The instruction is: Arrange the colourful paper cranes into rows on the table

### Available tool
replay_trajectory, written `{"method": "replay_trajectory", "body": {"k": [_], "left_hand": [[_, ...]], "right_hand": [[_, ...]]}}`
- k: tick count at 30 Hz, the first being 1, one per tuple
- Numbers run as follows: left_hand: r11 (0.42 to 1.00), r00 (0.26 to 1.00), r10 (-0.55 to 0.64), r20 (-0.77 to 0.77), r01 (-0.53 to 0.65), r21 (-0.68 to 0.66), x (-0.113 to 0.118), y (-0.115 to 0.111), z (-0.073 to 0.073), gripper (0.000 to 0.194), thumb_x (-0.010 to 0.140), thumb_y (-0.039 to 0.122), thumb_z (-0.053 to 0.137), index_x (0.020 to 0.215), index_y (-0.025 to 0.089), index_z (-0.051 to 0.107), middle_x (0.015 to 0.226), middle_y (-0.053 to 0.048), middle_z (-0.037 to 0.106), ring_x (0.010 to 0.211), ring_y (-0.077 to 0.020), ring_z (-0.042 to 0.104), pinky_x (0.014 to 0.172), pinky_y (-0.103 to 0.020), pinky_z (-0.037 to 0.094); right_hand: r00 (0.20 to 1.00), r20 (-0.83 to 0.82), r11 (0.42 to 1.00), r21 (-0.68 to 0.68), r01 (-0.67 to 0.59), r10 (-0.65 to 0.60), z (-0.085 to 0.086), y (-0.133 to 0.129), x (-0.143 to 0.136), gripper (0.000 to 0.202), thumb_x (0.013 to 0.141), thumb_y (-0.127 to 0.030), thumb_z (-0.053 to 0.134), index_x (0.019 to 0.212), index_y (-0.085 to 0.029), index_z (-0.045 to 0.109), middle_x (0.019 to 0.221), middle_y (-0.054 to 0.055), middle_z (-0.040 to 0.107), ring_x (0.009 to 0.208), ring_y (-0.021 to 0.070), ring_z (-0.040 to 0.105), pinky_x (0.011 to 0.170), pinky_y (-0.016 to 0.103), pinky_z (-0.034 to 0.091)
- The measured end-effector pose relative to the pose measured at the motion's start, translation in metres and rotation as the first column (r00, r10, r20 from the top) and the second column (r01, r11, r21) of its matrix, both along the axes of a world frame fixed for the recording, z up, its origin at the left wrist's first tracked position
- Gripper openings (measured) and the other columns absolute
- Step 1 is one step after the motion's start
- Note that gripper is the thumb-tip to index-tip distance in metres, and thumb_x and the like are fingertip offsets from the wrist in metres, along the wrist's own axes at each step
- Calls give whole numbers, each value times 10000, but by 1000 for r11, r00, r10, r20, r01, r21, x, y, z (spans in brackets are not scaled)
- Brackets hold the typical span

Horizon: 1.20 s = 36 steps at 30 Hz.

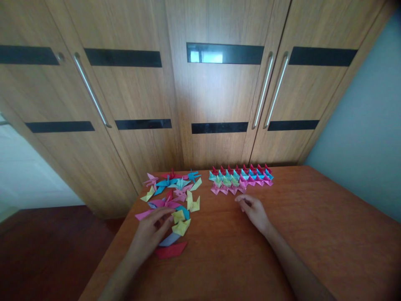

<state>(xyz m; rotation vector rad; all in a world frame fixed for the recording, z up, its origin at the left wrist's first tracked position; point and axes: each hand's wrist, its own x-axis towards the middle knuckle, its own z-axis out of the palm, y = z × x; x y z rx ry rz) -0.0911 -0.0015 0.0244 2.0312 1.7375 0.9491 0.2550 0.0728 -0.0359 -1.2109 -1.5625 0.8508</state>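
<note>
My left hand (pixel 152 230) is over a loose pile of folded paper cranes at the left of the table. Its thumb and forefinger close at the edge of a yellow paper crane (pixel 178 216). Another yellow crane (pixel 181 228) lies just below that one. My right hand (pixel 253 212) rests near the middle of the table, fingers curled together with nothing visible in them. Its fingertips are just in front of neat rows of paper cranes (pixel 225 180), coloured red, blue, pale green and pink. The front pink row (pixel 224 190) is nearest to those fingertips.
Loose cranes and flat folded papers spread across the left side, including a blue crane (pixel 167 182), a lilac piece (pixel 170 239) and a red piece (pixel 171 250). The brown table (pixel 219 259) backs onto a wooden wardrobe (pixel 216 146). A pale wall (pixel 360 138) borders the right.
</note>
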Motion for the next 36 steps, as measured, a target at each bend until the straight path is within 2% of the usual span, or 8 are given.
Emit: {"method": "replay_trajectory", "body": {"k": [6, 11, 15, 19, 25, 30, 36], "left_hand": [[992, 995, -56, 81, 64, -109, -6, -8, -12, 294, 820, 393, 538, 1029, 221, 651, 1002, -34, 684, 819, -199, 634, 720, -295, 518], [979, 987, -130, 91, 142, -146, -6, -9, -12, 263, 842, 373, 522, 1019, 220, 642, 965, -30, 681, 832, -192, 626, 721, -273, 502], [976, 980, -128, 151, 151, -156, -8, -12, -11, 270, 872, 378, 480, 1025, 222, 639, 1023, -33, 671, 906, -195, 620, 783, -274, 493], [969, 980, -170, 102, 185, -164, -3, -14, -12, 292, 824, 391, 562, 1059, 233, 632, 1031, -35, 666, 886, -196, 620, 754, -268, 497], [978, 985, -172, -25, 167, -127, 2, -13, -16, 230, 816, 339, 563, 988, 226, 664, 832, -8, 688, 663, -154, 623, 597, -233, 482], [983, 983, -176, -47, 174, -54, -2, -10, -22, 194, 812, 264, 543, 938, 236, 687, 905, -9, 718, 788, -171, 664, 717, -245, 511], [987, 985, -161, -68, 161, 4, -2, -7, -26, 189, 816, 253, 538, 932, 246, 688, 932, -1, 723, 847, -176, 673, 776, -256, 515]], "right_hand": [[989, 75, 991, -24, -130, 131, -3, -7, -17, 271, 833, -396, 485, 808, -187, 655, 593, -16, 551, 535, 132, 493, 537, 243, 380], [979, 146, 990, -22, -140, 142, -3, -8, -21, 260, 826, -375, 501, 806, -184, 675, 579, -15, 572, 540, 133, 514, 539, 236, 385], [975, 163, 988, -26, -152, 154, -6, -5, -19, 260, 821, -370, 502, 816, -176, 675, 634, -1, 615, 556, 132, 530, 553, 235, 406], [972, 172, 987, -37, -155, 159, -9, -4, -18, 248, 820, -360, 502, 812, -180, 671, 644, 0, 625, 554, 129, 531, 555, 233, 411], [977, 134, 986, -40, -159, 163, -11, -4, -18, 244, 817, -363, 501, 806, -179, 660, 643, -8, 611, 554, 122, 520, 546, 226, 403], [979, 112, 985, -52, -167, 172, -12, -3, -18, 246, 818, -363, 499, 809, -175, 658, 670, -3, 619, 560, 119, 527, 544, 224, 409], [976, 129, 984, -51, -170, 175, -11, -3, -18, 233, 815, -356, 513, 796, -174, 656, 641, -11, 601, 558, 116, 521, 545, 220, 401]]}}
